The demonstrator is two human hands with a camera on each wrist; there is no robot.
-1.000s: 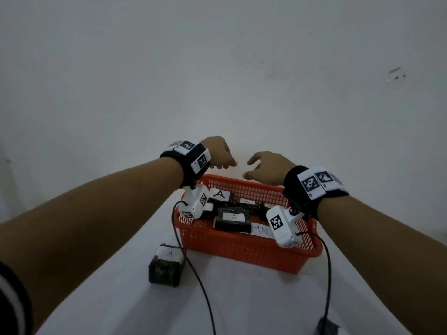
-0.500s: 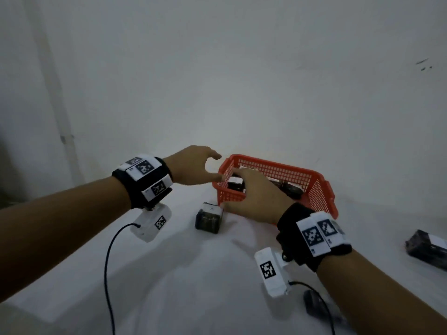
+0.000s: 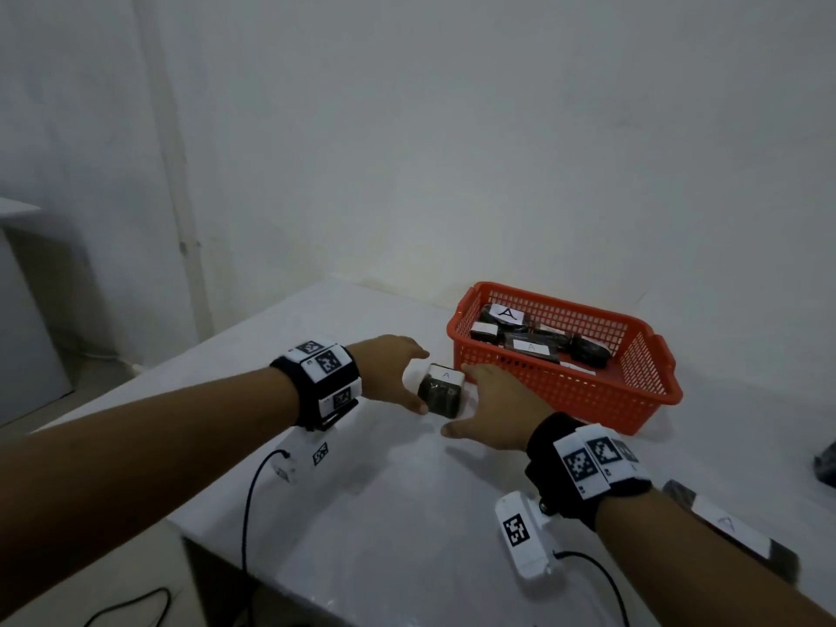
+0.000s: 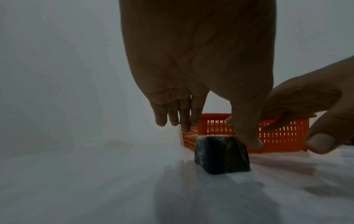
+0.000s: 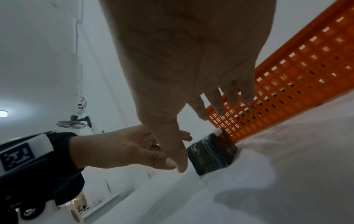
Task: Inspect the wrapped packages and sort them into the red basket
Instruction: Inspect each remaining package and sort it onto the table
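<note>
A small dark wrapped package (image 3: 441, 391) with a white label marked A sits on the white table just left of the red basket (image 3: 633, 400). My left hand (image 3: 420, 380) is at its left side and my right hand (image 3: 461, 400) at its right, both with fingers straight and spread around it. Whether the thumbs touch the package I cannot tell. The left wrist view shows the package (image 4: 222, 156) under my left hand (image 4: 216, 130), with the basket (image 4: 283, 136) behind. The right wrist view shows the package (image 5: 212, 154) against the basket (image 5: 296, 75). Several labelled packages (image 3: 529, 346) lie in the basket.
A flat package (image 3: 733, 527) labelled A lies partly under my right forearm, and another dark package (image 3: 828, 463) shows at the right edge. The table's corner (image 3: 181, 531) and left edge are close below my left arm. A wall stands behind the basket.
Both hands have come away from above the basket and dropped to either side of the package left of it. The head view has swung left and pulled back.
</note>
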